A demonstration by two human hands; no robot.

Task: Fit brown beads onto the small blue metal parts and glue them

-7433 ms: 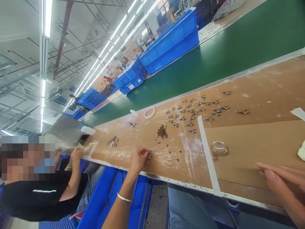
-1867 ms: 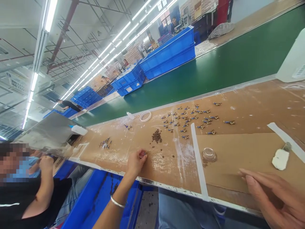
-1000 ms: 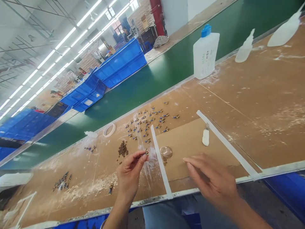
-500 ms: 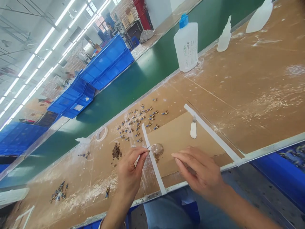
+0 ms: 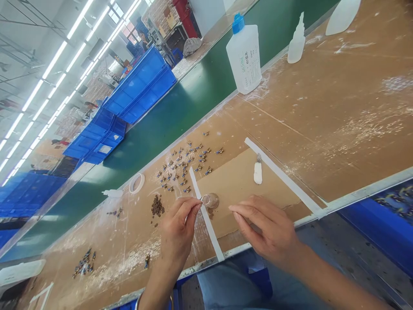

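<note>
My left hand (image 5: 180, 228) is closed in a pinch on a small dark piece (image 5: 201, 199), too small to make out. Its fingertips are beside a small clear cup (image 5: 211, 200) on the cardboard sheet (image 5: 232, 181). To the right of the cup, my right hand (image 5: 266, 224) hovers with thumb and forefinger brought together. Whatever lies between those fingertips, if anything, is too small to tell. A pile of small brown pieces (image 5: 157, 206) lies left of my left hand. Many small blue and gold figures (image 5: 183, 161) are spread out beyond it.
A white-handled blade (image 5: 257, 172) lies on the cardboard. Behind stand a large white bottle with a blue cap (image 5: 245, 60) and a smaller nozzle bottle (image 5: 297, 43). A tape roll (image 5: 137, 184) is at left. Blue crates (image 5: 138, 86) line the far side of the green belt (image 5: 155, 120).
The view has shifted slightly, so things sit a little differently in the picture. Both hands keep nearly the same pose, and the left still pinches the small piece near the cup.
</note>
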